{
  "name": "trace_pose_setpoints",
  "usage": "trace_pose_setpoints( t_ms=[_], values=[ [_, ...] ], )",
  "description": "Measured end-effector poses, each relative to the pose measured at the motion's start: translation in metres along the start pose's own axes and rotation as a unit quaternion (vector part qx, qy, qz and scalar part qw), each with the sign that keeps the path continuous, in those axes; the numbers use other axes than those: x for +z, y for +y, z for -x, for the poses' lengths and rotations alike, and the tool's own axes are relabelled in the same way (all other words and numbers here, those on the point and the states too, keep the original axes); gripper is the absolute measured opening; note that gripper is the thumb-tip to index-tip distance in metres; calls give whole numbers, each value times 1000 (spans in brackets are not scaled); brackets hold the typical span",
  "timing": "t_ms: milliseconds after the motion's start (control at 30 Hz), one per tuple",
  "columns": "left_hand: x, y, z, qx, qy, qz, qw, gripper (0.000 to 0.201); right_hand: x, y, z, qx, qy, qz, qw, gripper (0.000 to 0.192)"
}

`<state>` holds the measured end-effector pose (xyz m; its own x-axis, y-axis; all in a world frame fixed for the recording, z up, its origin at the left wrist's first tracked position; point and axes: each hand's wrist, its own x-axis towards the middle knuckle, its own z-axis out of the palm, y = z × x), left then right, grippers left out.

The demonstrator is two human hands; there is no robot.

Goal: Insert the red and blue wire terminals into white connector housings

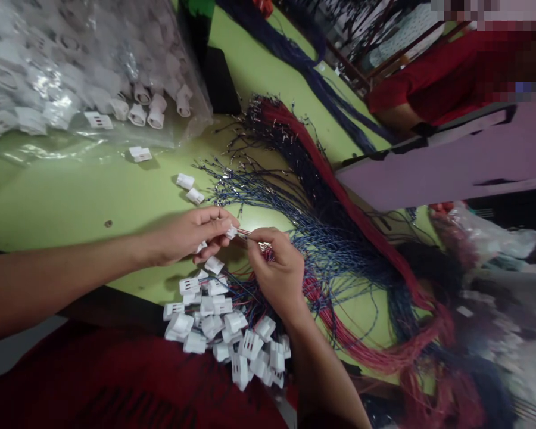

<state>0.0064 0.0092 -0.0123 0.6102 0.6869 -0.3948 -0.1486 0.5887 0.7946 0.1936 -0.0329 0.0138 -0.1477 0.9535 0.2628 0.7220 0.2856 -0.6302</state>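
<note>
A: Fingers [217, 229] of the left hand [185, 235] pinch a small white connector [231, 231]; the right hand [277, 271] pinches a red wire [245, 233] at its end.

B: Where on the table [93, 196]?

A: Centre. Finished connectors [226, 328] heaped at six o'clock, wire bundle [339, 238] toward three, bag of connectors [80, 71] at eleven.

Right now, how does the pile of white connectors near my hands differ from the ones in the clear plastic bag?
The pile of white connectors lies loose in the open at the near table edge; the bagged connectors sit inside a clear plastic bag at the far left. The pile has blue and red wires running from it; the bagged ones show no wires. The pile lies just below both hands; the bag lies beyond them. Both are small white plastic housings on the green table.
</note>
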Motion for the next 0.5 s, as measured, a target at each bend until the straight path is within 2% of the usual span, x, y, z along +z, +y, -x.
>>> trace_pose_setpoints(
  t_ms=[233, 333, 500],
  values=[
    [2, 4, -1, -21, 5, -62, 998, 12, 8, -2, -3, -50, -43, 80, 995, 19],
    [3, 6, 0, -29, 8, -76, 997, 13, 10, -3, -5, -57, -54, 56, 995, 19],
    [4, 3, 2, -15, 21, -76, 997, 15, 11, -8, -1, -26, -49, 19, 998, 21]
  ],
)
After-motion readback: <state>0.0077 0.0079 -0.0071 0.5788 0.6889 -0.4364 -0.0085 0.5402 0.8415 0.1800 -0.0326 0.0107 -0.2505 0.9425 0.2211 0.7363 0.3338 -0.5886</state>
